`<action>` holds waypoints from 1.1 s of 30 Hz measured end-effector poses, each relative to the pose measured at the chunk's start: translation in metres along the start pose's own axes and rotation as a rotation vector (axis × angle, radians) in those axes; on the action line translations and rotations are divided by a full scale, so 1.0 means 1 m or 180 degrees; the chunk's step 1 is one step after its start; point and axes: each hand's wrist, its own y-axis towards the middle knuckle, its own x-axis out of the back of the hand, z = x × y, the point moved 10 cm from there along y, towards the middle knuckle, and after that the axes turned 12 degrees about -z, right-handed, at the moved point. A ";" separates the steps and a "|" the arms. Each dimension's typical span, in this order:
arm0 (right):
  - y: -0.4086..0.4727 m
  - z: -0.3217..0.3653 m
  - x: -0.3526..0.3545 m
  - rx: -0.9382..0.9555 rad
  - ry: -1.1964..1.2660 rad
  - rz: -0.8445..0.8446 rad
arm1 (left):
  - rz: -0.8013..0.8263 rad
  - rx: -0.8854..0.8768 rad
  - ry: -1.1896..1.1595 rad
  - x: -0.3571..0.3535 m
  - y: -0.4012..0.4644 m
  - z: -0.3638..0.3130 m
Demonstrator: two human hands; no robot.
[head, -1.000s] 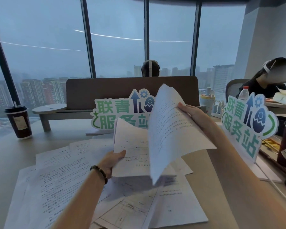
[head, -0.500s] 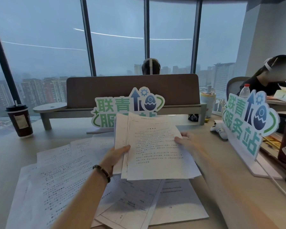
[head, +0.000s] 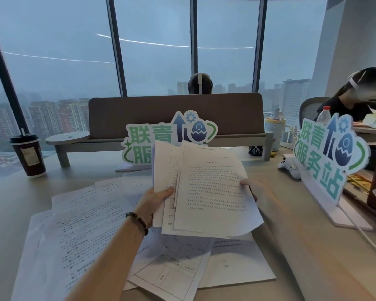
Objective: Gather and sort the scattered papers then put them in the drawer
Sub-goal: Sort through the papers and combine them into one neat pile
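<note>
Near the far left edge of the table (head: 20,196) stands a dark paper cup (head: 28,155) with a lid and straw. Loose printed sheets (head: 80,231) lie spread over the near left part of the table, overlapping one another, and more sheets (head: 178,263) lie toward the near middle. The left hand (head: 154,202), with a beaded bracelet (head: 137,220) on its wrist, grips the left edge of a fanned stack of papers (head: 206,192) held up above the table, thumb on the front. The right hand (head: 258,190) pinches the stack's right edge, thumb on the top page, its fingers hidden behind. Behind the stack stands a green and blue sign (head: 143,144), and a second such sign (head: 326,157) stands along the right edge.
</note>
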 end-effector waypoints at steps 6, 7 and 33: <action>-0.001 -0.002 0.007 0.0017 0.0163 -0.0136 | -0.0090 -0.0042 0.0089 0.001 -0.001 -0.001; -0.002 -0.002 0.005 0.0038 0.0178 -0.0096 | -0.0109 -0.0040 0.0099 0.001 -0.001 -0.001; -0.013 -0.009 -0.024 0.0046 0.0099 0.0430 | -0.0316 0.0129 -0.0423 0.003 -0.010 -0.005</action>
